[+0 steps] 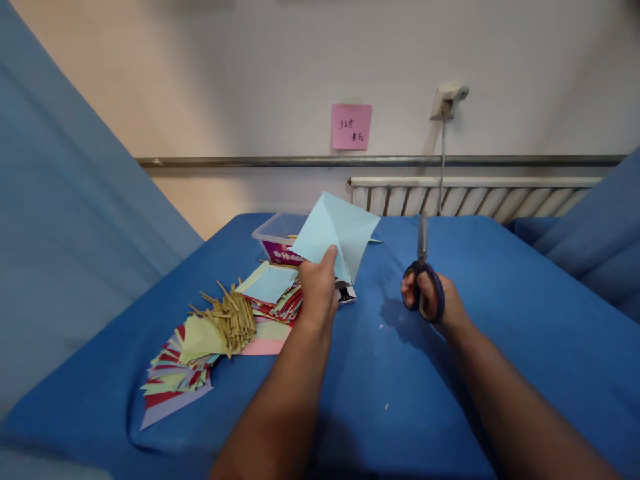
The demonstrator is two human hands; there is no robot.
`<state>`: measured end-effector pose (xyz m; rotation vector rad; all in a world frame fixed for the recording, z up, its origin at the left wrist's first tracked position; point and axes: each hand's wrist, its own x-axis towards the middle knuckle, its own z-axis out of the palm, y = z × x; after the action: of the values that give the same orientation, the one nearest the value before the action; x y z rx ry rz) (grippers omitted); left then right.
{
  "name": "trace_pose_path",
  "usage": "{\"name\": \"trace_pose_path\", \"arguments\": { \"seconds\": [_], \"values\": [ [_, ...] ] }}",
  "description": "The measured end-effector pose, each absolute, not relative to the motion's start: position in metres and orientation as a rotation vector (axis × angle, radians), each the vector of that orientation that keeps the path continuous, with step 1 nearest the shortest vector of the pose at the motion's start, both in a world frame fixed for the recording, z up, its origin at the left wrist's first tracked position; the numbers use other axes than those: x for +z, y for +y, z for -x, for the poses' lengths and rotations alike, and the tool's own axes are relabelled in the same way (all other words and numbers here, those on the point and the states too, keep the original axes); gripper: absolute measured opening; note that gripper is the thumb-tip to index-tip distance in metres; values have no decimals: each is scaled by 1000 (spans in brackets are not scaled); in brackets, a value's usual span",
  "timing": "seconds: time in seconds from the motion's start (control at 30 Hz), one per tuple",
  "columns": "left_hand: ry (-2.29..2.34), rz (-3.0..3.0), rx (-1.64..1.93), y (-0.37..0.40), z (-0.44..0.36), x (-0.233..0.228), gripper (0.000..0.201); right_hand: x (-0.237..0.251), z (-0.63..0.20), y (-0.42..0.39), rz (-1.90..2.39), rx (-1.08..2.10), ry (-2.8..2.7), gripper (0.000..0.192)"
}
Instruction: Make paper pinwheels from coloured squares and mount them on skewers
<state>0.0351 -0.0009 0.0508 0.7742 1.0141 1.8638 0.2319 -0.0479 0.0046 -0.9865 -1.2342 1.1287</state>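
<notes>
Left hand (317,293) | grip closed on light-blue folded paper (335,233), held up at frame centre | right hand (435,300) | scissors (424,280) gripped, blades upright, right of paper, apart | blue bed (450,400) beneath

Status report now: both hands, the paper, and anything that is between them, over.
Left hand holds folded light-blue paper sheet upright. Right hand grips blue-handled metal scissors, blades up, apart from paper. Nothing between them.

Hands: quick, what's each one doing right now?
Left hand: closed on light blue paper, held up.
Right hand: closed on scissors, blades pointing up.
</notes>
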Motion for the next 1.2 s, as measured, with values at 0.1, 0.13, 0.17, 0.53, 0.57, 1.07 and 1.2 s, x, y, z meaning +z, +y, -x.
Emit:
{"name": "trace_pose_path", "arguments": {
  "seconds": [0.1, 0.13, 0.17, 0.53, 0.57, 1.07, 1.2],
  "values": [
    [1134, -1002, 1633, -2, -36, 45, 36, 5, -235, -40, 969, 1069, -1006, 46],
    [1191, -1101, 1539, -3, -36, 43, 34, 5, -237, -38, 953, 1092, -974, 47],
    [1255, -1205, 1447, -3, -37, 43, 31, 5, -239, -37, 943, 1124, -955, 48],
    [1214, -1265, 1187, -11, -42, 45, 27, 3, -235, -40, 1089, 1149, -1018, 41],
    [1156, -1183, 1202, -11, -43, 45, 29, 2, -231, -40, 1079, 1129, -1010, 40],
    [816, -690, 1240, -29, -83, 26, 39, -8, -204, -39, 1114, 634, -773, 32],
    [878, -724, 1371, -28, -84, 29, 43, -2, -199, -47, 1158, 696, -869, 32]
  ]
}}
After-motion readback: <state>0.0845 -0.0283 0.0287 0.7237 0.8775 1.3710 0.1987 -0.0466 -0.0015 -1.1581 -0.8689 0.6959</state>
